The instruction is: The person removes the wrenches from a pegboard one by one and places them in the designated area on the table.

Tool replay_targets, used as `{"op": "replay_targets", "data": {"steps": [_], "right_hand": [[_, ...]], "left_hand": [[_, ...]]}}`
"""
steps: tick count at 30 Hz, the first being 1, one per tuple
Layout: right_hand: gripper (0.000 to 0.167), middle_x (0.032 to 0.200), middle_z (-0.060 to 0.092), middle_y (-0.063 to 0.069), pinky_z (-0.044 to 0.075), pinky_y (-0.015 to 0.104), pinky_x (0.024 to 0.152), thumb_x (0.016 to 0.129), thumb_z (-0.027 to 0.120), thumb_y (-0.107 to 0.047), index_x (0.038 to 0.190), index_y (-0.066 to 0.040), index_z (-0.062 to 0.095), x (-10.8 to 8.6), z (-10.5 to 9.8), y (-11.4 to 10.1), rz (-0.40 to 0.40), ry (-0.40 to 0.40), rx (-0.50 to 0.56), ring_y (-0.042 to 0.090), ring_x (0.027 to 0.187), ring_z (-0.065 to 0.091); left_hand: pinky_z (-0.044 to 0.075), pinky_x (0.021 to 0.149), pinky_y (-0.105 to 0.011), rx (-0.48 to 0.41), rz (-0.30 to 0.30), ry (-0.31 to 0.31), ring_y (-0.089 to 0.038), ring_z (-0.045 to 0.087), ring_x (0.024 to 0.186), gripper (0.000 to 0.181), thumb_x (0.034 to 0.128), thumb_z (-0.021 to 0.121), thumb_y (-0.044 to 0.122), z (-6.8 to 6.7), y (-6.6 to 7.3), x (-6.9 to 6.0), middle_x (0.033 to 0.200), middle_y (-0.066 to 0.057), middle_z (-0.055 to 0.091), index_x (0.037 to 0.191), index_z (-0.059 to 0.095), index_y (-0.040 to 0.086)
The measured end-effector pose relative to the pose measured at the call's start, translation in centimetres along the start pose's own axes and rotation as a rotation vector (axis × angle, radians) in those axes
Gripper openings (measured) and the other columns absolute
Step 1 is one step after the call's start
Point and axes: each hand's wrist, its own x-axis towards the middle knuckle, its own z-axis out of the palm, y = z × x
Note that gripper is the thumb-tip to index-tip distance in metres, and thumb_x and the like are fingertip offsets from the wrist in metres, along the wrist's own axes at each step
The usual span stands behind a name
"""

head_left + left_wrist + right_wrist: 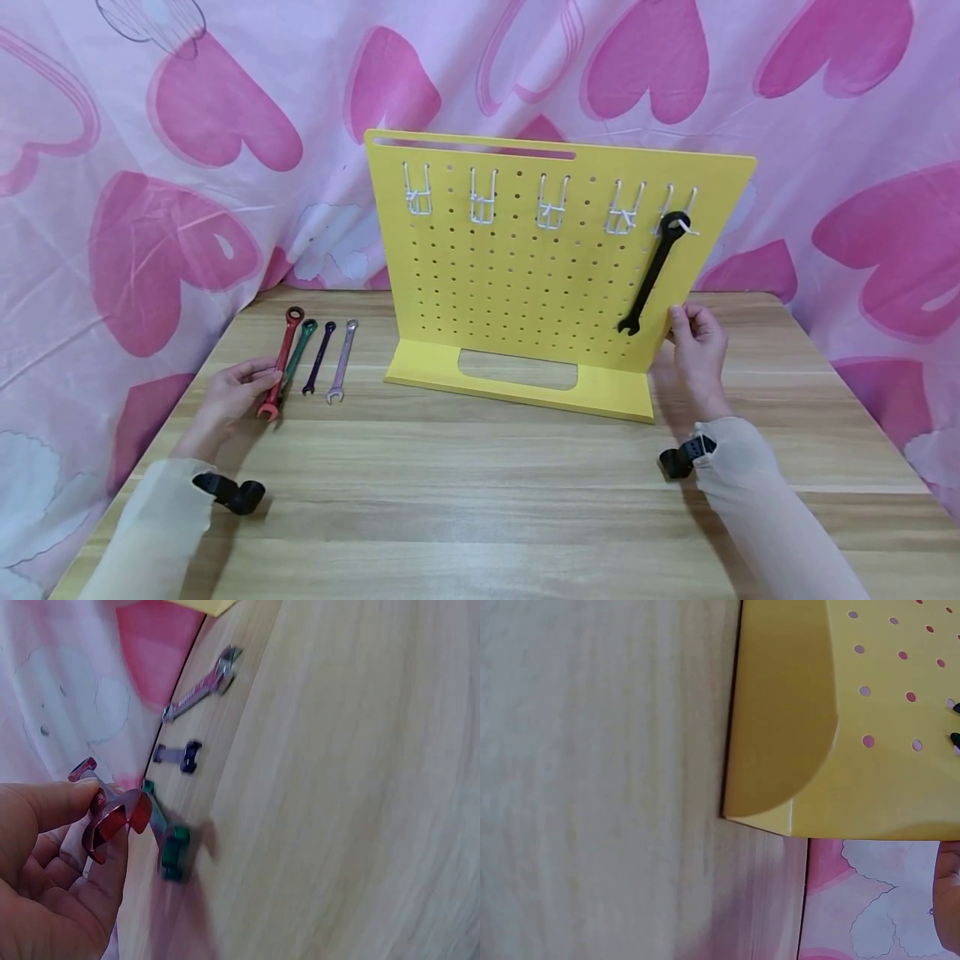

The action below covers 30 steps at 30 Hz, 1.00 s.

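Observation:
My left hand (225,402) pinches a red combination wrench (287,346) between thumb and fingers, its open end toward me. In the left wrist view the wrench is held up off the table, over a green wrench (175,851). Right of these lie a small dark purple wrench (319,360) and a pale purple wrench (343,361). At the right edge of a yellow pegboard (510,325), my right hand (701,354) grips the board with thumb in front. A black wrench (650,277) hangs tilted by its ring end from the rightmost white hook (693,200).
Several other white wire hooks (551,205) line the upper board. The board's base (423,362) stands on the wooden table (465,500), with a cutout in its middle. Behind hangs a pink curtain (315,50) with hearts. Black wrist cameras (238,496) sit on both sleeves.

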Motion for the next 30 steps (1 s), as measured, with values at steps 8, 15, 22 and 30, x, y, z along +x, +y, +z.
{"op": "replay_targets", "data": {"steps": [8, 15, 22, 30], "right_hand": [[0.014, 0.076, 0.059, 0.002, 0.054, 0.014, 0.068, 0.092, 0.057, -0.007, 0.078, -0.006, 0.057, 0.2, -0.3, 0.4, 0.017, 0.011, -0.033, 0.004, 0.07, 0.063], [0.015, 0.074, 0.059, 0.0, 0.054, 0.013, 0.067, 0.092, 0.057, -0.006, 0.077, -0.005, 0.057, -0.2, -0.1, 0.0, 0.015, 0.011, -0.049, 0.003, 0.07, 0.062], [0.014, 0.075, 0.059, 0.001, 0.054, 0.013, 0.068, 0.093, 0.056, -0.007, 0.079, -0.004, 0.057, -0.2, -0.1, -0.1, 0.022, 0.001, -0.053, 0.004, 0.071, 0.061], [0.014, 0.073, 0.059, 0.001, 0.054, 0.014, 0.068, 0.092, 0.056, -0.007, 0.078, -0.004, 0.057, -0.1, -0.1, 0.2, 0.007, -0.002, -0.048, 0.004, 0.07, 0.062]], "left_hand": [[0.05, 0.055, -0.018, 0.082, -0.082, 0.018, 0.004, 0.056, 0.067, 0.012, 0.0931, 0.058, 0.018, -1.3, -0.5, 0.6, 0.074, 0.027, 0.06, 0.104, 0.061, 0.024], [0.051, 0.056, -0.019, 0.099, -0.103, 0.029, 0.004, 0.057, 0.066, 0.011, 0.0938, 0.057, 0.017, -1.7, -0.8, 1.0, 0.073, 0.026, 0.06, 0.103, 0.061, 0.022], [0.049, 0.057, -0.019, 0.222, -0.15, 0.082, 0.005, 0.053, 0.067, 0.047, 0.0945, 0.055, 0.018, -1.7, -0.7, 1.4, 0.073, 0.026, 0.056, 0.133, 0.044, -0.008], [0.046, 0.059, -0.015, 0.34, -0.191, 0.143, 0.008, 0.049, 0.071, 0.046, 0.0951, 0.054, 0.02, -1.9, -1.1, 1.9, 0.08, 0.02, 0.059, 0.134, 0.048, -0.003]]}}
